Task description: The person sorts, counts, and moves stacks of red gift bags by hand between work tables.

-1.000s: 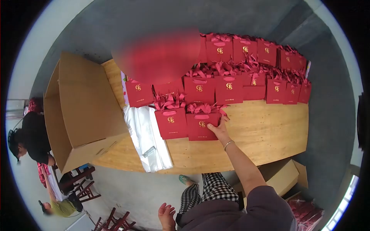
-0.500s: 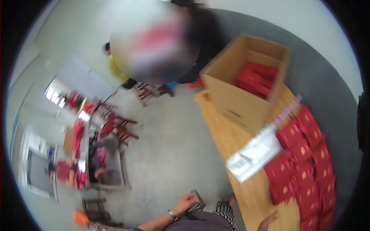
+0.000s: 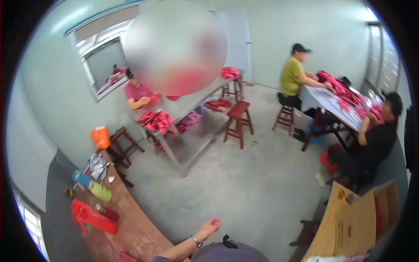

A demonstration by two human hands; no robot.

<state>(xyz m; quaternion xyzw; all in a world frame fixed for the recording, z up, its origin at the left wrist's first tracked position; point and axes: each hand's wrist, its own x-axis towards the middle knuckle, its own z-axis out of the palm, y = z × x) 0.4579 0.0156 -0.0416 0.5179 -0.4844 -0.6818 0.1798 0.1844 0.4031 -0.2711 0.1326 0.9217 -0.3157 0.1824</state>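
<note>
My left hand (image 3: 210, 228) hangs in front of my body at the bottom centre, over the grey floor. A watch is on its wrist. Its fingers are loosely bent and slightly apart, and nothing shows in them. The nearest furniture is the brown table (image 3: 142, 231) to its left. My right hand is out of view.
Bottles (image 3: 100, 191) and a red bag (image 3: 94, 218) are on the brown table. A cardboard box (image 3: 355, 225) stands on the wooden table at lower right. Ahead are a metal table (image 3: 185, 163), a red stool (image 3: 238, 111) and several seated people with red fabric.
The view has swung left, bringing the brown table in. The box has shifted to the lower right corner, and the stacked red packets and my right hand have left the view.
</note>
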